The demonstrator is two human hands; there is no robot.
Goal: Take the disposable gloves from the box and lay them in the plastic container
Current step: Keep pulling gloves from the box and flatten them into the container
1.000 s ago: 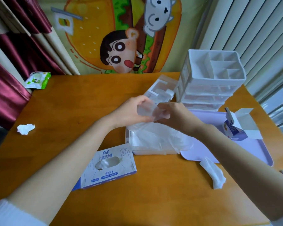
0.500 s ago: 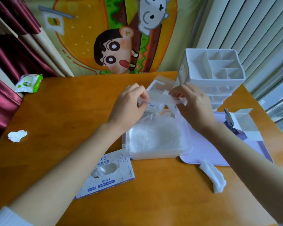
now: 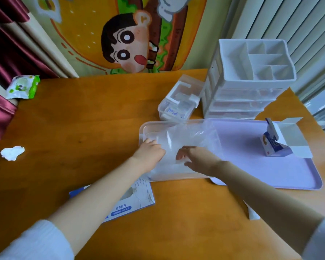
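A clear plastic container (image 3: 152, 124) sits mid-table, holding a pile of thin transparent disposable gloves (image 3: 188, 139). My left hand (image 3: 150, 152) rests at the container's left side with its fingers on the gloves. My right hand (image 3: 197, 158) lies palm down on the gloves near the front wall, fingers spread. The white and blue glove box (image 3: 137, 199) lies flat in front of the container, partly hidden under my left forearm.
A lilac tray (image 3: 270, 171) with an open small blue carton (image 3: 276, 145) lies right of the container. Behind stand a white drawer organiser (image 3: 250, 87) and a small clear lidded box (image 3: 178, 104). Crumpled tissue (image 3: 12, 152) and a green wipes pack (image 3: 23, 86) lie at the left.
Both hands came down from holding a glove above the container's far edge and now press onto the pile inside it. The view has tilted and moved closer.
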